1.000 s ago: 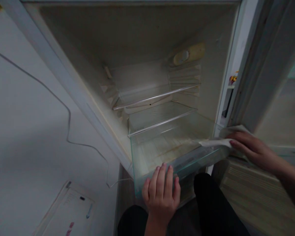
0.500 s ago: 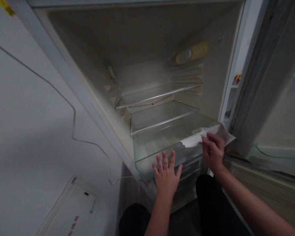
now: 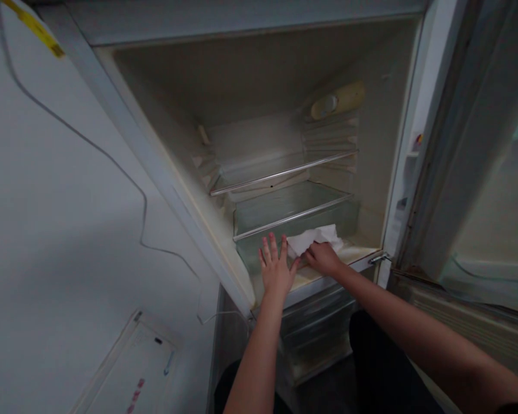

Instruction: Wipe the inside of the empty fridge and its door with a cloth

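Two dark-clad legs (image 3: pixel 386 362) nearest, one either side of a clear drawer (image 3: pixel 317 339) under the fridge (image 3: pixel 172 198) opening. Both forearms reach over the sill (image 3: pixel 308 290); the right one hides part of it. Left hand (image 3: pixel 277 273): grip wide, fingers spread, nothing held; cannot tell whether it touches the glass. Right hand (image 3: pixel 323 259): grip narrow, fingers gathered on a white tissue (image 3: pixel 317 234). Tissue lies inside the opening, behind the sill, just beside the left fingertips and below the rail of the lower shelf (image 3: pixel 291 202), which stands over the working space. Bare base (image 3: pixel 354 253) to its right, pale and stained; metal hinge (image 3: pixel 379 258) at the sill's right end. Greenish glass pane (image 3: pixel 343 217) behind the tissue. Farther in: upper shelf (image 3: pixel 263 172), then a yellowed housing (image 3: pixel 347 98) high on the right wall. Flanks: door (image 3: pixel 470 190) swung out, right; at left a white panel with red marks (image 3: pixel 132 362), a cord (image 3: pixel 145 207) trailing down, a yellow strip (image 3: pixel 41 33) by the upper corner.

Against half a second ago: pane then jutted past the front, tissue on its edge at right; now sill and hinge show, and tissue and both hands sit deeper and farther left.
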A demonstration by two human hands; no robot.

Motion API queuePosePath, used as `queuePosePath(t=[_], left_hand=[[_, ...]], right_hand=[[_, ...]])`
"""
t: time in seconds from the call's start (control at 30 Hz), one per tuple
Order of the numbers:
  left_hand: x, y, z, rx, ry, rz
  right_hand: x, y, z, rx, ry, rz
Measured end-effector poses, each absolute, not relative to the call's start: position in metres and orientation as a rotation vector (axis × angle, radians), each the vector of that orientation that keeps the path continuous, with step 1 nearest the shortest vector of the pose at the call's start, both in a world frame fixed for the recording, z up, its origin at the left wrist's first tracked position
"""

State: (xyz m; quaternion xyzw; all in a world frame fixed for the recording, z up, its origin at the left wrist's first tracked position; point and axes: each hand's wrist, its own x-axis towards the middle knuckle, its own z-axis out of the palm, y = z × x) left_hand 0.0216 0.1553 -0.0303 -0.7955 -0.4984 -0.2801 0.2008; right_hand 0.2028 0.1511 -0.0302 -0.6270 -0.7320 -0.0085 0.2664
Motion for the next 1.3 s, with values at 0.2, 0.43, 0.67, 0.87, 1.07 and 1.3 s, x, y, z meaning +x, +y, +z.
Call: queuePosePath(t=[0.2, 0.43, 0.67, 0.87, 1.07, 1.3], left_hand=[[0.028, 0.163, -0.027, -2.207, -1.445, -0.786], [0.025, 0.138, -0.005, -2.345, -1.458, -0.844], [-0.031, 0.092, 0.027, -2.103, -1.173, -1.364], [-0.082, 0.137, 0.008, -1.644, -1.222, -1.542], [-0.087, 0.150, -0.008, -1.683, -1.293, -1.567], [-0.091, 0.154, -0.012, -1.673, -1.201, -1.598]], right_hand=[[0.194, 0.164, -0.016, -1.683, -1.890, -0.262], [0.208, 0.166, -0.008, -1.682, -1.997, -0.510], [0.218, 0.182, 0.002, -1.596, -2.087, -0.632], [0.168, 0.212, -0.001, -1.119, -2.213, -0.800], [0.099, 0.220, -0.010, -0.970, -2.309, -0.770], [0.084, 0.220, -0.019, -0.824, -2.435, -0.777]])
